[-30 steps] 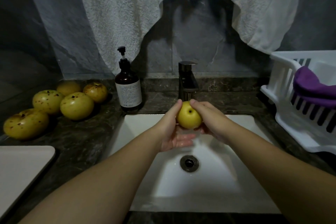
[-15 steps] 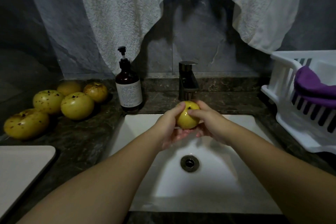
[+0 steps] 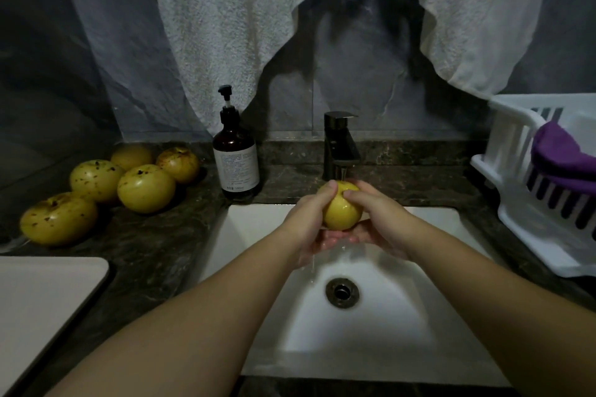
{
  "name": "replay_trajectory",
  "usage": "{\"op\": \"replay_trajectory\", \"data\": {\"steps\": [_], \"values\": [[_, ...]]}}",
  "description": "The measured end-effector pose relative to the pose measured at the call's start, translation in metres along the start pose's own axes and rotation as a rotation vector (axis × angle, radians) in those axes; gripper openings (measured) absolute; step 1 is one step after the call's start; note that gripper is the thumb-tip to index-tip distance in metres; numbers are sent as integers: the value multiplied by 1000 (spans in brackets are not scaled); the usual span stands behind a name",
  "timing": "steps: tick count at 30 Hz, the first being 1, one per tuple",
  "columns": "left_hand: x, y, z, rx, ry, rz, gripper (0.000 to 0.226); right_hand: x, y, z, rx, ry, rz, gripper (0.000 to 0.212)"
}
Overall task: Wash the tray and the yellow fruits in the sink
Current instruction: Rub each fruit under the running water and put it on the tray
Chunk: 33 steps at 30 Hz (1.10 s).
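Both hands hold one yellow fruit (image 3: 342, 211) under the running faucet (image 3: 340, 145), over the white sink (image 3: 371, 325).

The left hand (image 3: 306, 226) and right hand (image 3: 375, 219) curl around the fruit from either side, thumbs on top, water dripping below toward the drain (image 3: 342, 292). Five more yellow fruits (image 3: 145, 188) sit on the dark counter at left, beside a brown pump bottle (image 3: 236, 158). The tray (image 3: 38, 300) lies on the counter at the near left.
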<state>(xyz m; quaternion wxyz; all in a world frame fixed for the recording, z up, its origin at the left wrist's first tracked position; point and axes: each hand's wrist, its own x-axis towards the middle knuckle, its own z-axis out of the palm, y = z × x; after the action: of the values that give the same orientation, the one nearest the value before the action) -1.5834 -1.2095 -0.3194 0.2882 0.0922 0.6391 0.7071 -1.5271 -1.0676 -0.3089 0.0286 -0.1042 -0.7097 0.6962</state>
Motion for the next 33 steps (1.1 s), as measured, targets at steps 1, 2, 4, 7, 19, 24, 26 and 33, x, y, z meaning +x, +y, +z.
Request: {"op": "replay_trajectory", "data": {"steps": [1,2,4,7,19,24,26,33], "values": [[0,0,1,-1,1,8,60,1,-1,3,4,29,-1,34],[1,1,2,0,2,18,60,2,-2,7,-1,70,-6,32],[1,1,4,0,2,36,60,6,-5,14,-35,154,-17,36],[0,3,4,-13,21,32,59,6,-6,15,-50,135,-24,37],[-4,3,6,46,22,14,57,-2,-8,11,-142,101,15,36],[-2,1,-1,14,30,-57,65,-8,-4,1,-190,-5,14,55],[-3,1,0,14,26,-83,71,-8,-3,-1,-262,21,-32,70],[-7,4,1,-16,-45,-171,100,1,1,5,-453,203,-130,90]]}}
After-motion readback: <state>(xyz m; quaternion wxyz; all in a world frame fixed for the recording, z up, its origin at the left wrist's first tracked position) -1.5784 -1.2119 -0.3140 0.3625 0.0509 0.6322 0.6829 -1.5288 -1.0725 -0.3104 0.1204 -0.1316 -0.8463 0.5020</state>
